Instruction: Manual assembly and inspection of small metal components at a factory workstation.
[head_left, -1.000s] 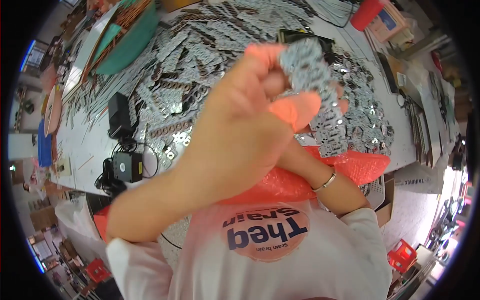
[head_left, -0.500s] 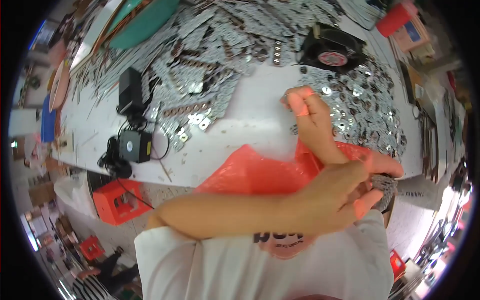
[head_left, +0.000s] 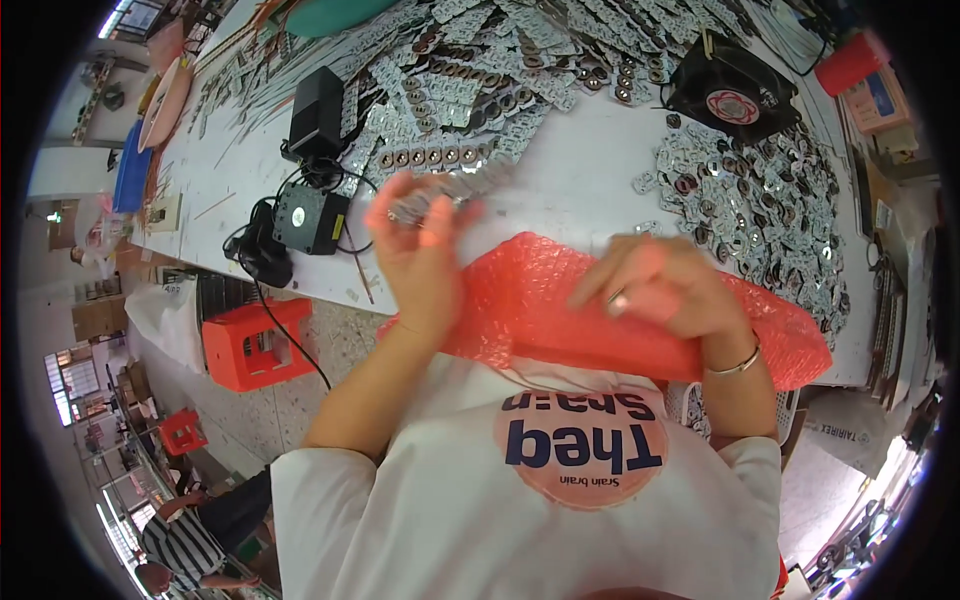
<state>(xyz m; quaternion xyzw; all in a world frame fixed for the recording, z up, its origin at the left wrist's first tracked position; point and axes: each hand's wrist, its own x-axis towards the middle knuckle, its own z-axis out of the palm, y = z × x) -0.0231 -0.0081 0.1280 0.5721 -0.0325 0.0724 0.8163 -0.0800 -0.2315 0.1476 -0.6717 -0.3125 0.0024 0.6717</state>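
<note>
My left hand (head_left: 420,245) is raised above the table's near edge, thumb and fingers closed on a strip of metal pieces (head_left: 462,188) that is blurred by motion. Over a red bubble-wrap sheet (head_left: 540,300) hangs my right hand (head_left: 670,290), a bracelet on its wrist. Its fingers are apart, loosely bent and a little smeared. A small shiny spot shows by one finger; I cannot tell whether it is a ring or a metal bit. The sheet lies over the table edge and my lap. Beyond my right hand spreads a pile of loose metal pieces (head_left: 750,205).
Metal strips (head_left: 450,95) are heaped at the far middle. A black fan (head_left: 735,95) stands behind the loose pile. Black power adapters (head_left: 312,218) with cables sit on the left. A red plastic stool (head_left: 255,345) is on the floor; a person in stripes (head_left: 185,540) is at lower left.
My left hand has swung from the lower right, where it was over a bunch of metal pieces, to the left. My right hand has come down toward me, over the sheet. The view has shifted.
</note>
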